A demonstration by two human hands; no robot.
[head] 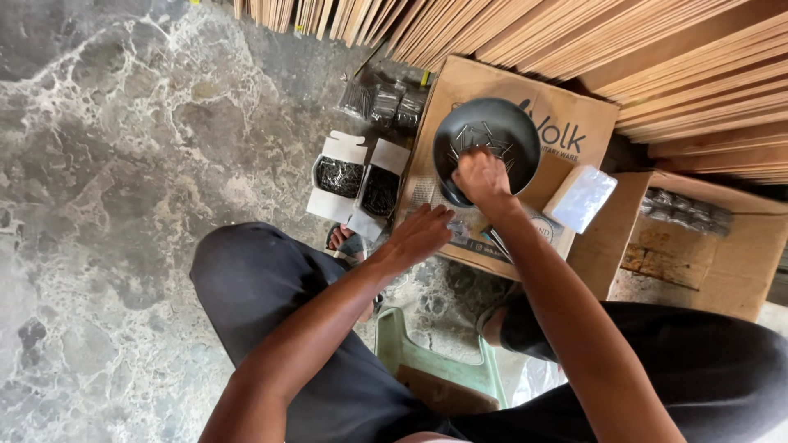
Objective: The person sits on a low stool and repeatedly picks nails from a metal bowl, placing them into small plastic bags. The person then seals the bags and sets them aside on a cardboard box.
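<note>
Left of centre, two open white boxes (353,182) of dark nails sit on the marble floor (107,205); small packets (386,102) lie above them, below the stacked boards (574,37) along the top edge. At centre, the left hand (420,234) rests flat on the near edge of a carton (566,123), fingers together and holding nothing, forearm angled up from lower left. Right of centre, a dark bowl (525,135) of loose nails (474,139) stands on the carton. The right hand (483,176) reaches into the bowl, knuckles up, fingers curled down onto the nails; whether it pinches any cannot be told. Its forearm runs in from lower right. Right of the bowl lies a pale wrapped block (581,197); at far right a second carton (706,246) holds more packets. A green stool (443,373) shows between the knees.

Risk, as judged: sharp points could prick the curled fingers, and pressing on the bowl's near rim could tip it and scatter nails over the carton and floor.
</note>
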